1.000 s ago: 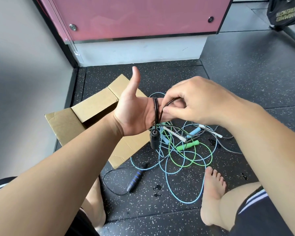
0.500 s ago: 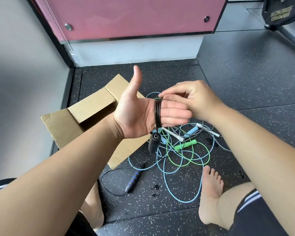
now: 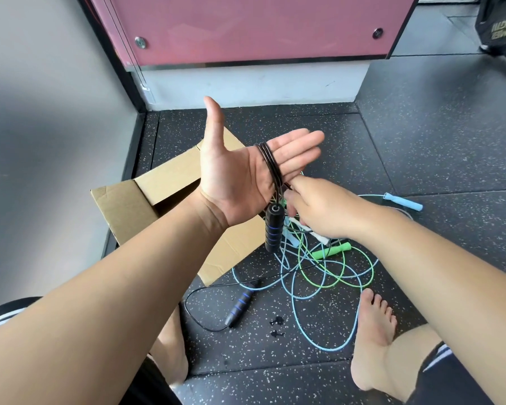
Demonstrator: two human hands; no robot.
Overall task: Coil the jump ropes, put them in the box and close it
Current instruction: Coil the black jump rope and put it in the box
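My left hand (image 3: 246,171) is held up flat, palm toward me, thumb up and fingers straight. A black jump rope (image 3: 270,162) is wound in several turns around its fingers, and one black handle with blue rings (image 3: 273,228) hangs below the palm. My right hand (image 3: 319,209) sits just under the left fingers and pinches the black cord there. The rope's other handle (image 3: 240,306) lies on the floor with its cord trailing. An open cardboard box (image 3: 135,209) lies behind my left forearm.
Light blue (image 3: 324,325) and green (image 3: 360,273) jump ropes lie tangled on the speckled black floor in front of my bare right foot (image 3: 374,331). A pink panel (image 3: 260,27) over a white base closes the back; a grey wall stands left. A black weight plate (image 3: 500,21) is at top right.
My right hand has dropped from the top of the left fingers to below them, carrying the cord round another turn. The left hand has lifted and the hanging handle with it.
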